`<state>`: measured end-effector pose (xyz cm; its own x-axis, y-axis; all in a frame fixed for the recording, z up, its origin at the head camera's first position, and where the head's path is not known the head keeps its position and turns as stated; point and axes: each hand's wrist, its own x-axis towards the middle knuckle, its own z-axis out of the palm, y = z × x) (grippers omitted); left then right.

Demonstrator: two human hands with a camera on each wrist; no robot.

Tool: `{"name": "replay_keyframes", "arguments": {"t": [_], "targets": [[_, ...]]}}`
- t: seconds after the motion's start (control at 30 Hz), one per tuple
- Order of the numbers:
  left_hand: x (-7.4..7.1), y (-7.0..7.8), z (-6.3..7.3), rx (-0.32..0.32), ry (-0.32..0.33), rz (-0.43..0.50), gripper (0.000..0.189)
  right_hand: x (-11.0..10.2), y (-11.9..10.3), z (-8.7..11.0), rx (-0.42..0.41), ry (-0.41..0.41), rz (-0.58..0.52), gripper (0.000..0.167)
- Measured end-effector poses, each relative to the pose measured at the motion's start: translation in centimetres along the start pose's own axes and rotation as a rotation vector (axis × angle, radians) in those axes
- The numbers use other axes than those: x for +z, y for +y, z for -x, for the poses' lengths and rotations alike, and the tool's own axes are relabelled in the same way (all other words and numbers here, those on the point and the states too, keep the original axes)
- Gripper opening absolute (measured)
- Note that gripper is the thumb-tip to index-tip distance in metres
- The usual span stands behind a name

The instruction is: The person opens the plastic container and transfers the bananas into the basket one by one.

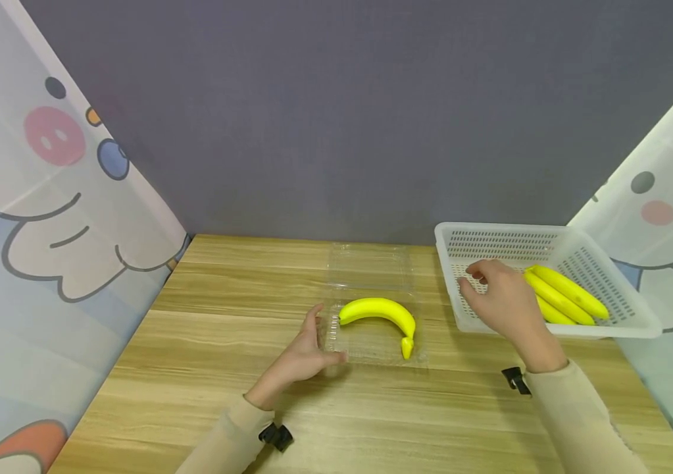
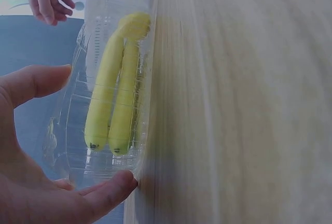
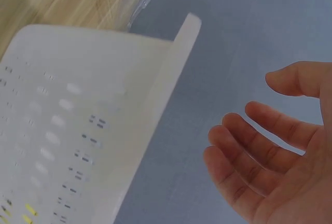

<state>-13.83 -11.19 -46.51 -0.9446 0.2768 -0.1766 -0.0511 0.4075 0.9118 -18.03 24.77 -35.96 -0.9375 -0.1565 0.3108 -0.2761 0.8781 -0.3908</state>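
A clear plastic clamshell box (image 1: 372,349) lies on the table with its lid (image 1: 368,266) folded back. Inside is a curved yellow banana (image 1: 380,308). Through the box wall, the left wrist view shows two yellow lengths (image 2: 104,99); I cannot tell whether one is a reflection. My left hand (image 1: 306,352) stands at the box's left end, thumb and fingers spread along it, a fingertip touching near its base. Over the left part of a white basket (image 1: 451,276) hovers my right hand (image 1: 502,296), fingers loosely bent and holding nothing. Three bananas (image 1: 570,293) lie in the basket, right of that hand.
The wooden table (image 1: 206,329) ends at a grey panel (image 1: 312,118) behind. Cartoon-printed curtains (image 1: 4,263) flank it on both sides. The basket's raised rim (image 1: 502,227) stands near the back right, to the right of the box.
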Motion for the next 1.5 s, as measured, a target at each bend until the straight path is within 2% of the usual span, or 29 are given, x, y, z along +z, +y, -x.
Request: {"name": "replay_keyframes", "arguments": {"t": [0.4,0.8,1.5], "targets": [[-0.1,0.0,0.1,0.004,-0.001,-0.021,0.117,1.0,-2.1,-0.1,-0.048,-0.011,0.012,0.03],[-0.3,0.0,0.1,-0.009,-0.002,-0.03,0.116,1.5,-4.1,-0.2,-0.144,0.031,0.041,0.028],[0.0,-0.1,0.0,-0.015,-0.006,-0.03,0.117,2.7,-6.2,-0.4,-0.191,0.021,0.019,0.027]]}}
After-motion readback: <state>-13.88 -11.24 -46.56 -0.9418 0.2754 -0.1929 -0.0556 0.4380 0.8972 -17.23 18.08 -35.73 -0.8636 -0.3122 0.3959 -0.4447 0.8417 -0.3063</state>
